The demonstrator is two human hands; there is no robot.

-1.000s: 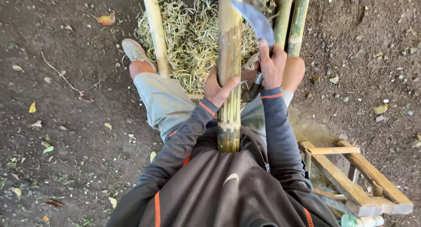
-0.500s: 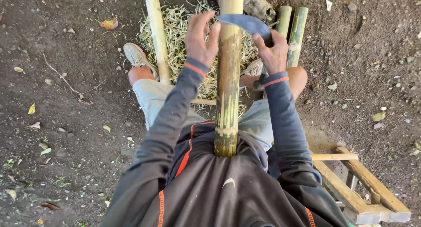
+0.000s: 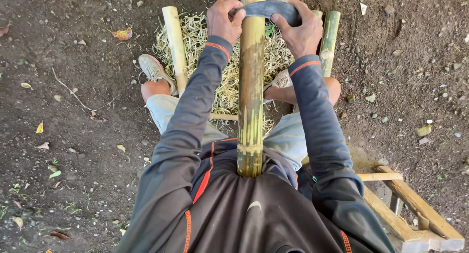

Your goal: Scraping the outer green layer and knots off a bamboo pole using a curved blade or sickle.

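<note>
Two hands, left hand (image 3: pixel 223 19) and right hand (image 3: pixel 299 31), clamp a curved dark metal blade (image 3: pixel 266 9) at twelve o'clock, probably for scraping the body-braced green-yellow bamboo pole (image 3: pixel 251 87).

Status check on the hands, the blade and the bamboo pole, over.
Left hand and right hand grip the curved blade at each end. Blade lies across the bamboo pole. Nothing blocking the pole.

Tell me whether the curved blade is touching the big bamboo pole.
Touching. The head view shows the dark curved blade lying straight across the big bamboo pole, no gap visible, with the left hand and right hand gripping its ends.
</note>
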